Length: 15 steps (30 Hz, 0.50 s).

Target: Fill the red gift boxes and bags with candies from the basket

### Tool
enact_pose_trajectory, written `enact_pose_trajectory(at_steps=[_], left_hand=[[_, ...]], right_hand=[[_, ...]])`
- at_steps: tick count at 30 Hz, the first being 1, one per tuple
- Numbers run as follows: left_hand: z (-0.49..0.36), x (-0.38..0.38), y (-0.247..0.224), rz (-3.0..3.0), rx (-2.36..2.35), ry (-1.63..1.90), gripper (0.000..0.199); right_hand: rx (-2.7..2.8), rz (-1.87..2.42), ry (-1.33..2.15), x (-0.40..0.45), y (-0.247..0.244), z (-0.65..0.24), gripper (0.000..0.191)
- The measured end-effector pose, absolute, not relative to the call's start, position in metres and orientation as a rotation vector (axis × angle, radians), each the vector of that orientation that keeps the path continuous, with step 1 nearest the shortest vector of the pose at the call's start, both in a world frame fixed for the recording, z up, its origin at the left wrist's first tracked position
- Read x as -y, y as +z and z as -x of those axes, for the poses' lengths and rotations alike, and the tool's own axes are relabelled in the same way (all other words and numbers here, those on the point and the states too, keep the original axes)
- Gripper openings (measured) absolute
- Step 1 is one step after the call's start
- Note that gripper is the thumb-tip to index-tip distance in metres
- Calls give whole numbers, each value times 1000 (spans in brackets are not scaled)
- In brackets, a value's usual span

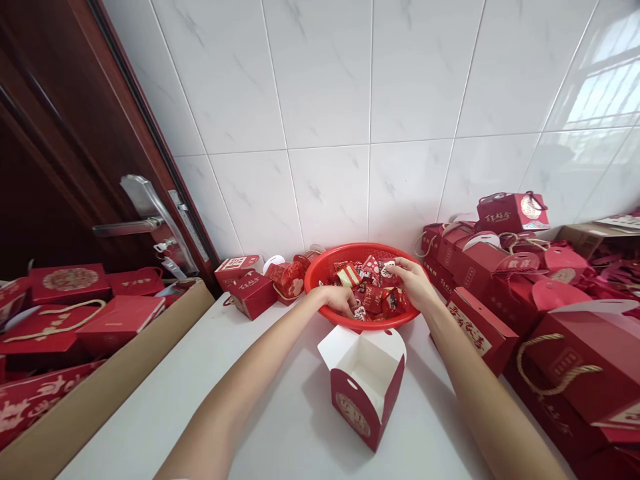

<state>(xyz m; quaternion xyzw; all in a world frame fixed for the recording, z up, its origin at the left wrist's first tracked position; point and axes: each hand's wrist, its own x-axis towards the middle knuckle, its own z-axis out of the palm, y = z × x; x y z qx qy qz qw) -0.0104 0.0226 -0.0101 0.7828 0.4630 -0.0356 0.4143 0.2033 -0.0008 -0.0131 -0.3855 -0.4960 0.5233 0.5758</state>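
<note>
A red plastic basket (367,325) holds a heap of small wrapped candies (373,297), mostly red. My left hand (341,300) reaches over the basket's near left rim, its fingers bent down around a white-and-red wrapped candy (359,313). At the right side my right hand (411,279) is closed in a pinch on another small white-and-red wrapped candy (388,269), just above the heap. Between my forearms, in front of the basket, an open red gift box (356,413) stands upright with its flaps raised. Its white inside shows no contents.
Closed red gift boxes (253,293) stand left of the basket. Many more gift boxes (575,360) are stacked along the right. A cardboard carton (150,353) full of red boxes is at the left, by a dark door with a metal handle (145,223). A tiled wall (330,187) rises behind.
</note>
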Motion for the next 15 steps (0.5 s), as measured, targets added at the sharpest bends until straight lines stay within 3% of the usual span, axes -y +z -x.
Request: enact_pose_trajectory(at_steps=[11, 15], left_hand=[[13, -13, 6, -1972, -1047, 648, 37], [13, -9, 6, -1901, -1045, 855, 25]], right_hand=[[1220, 805, 1196, 31, 34, -207, 35], [1357, 791, 1173, 50, 53, -212, 36]])
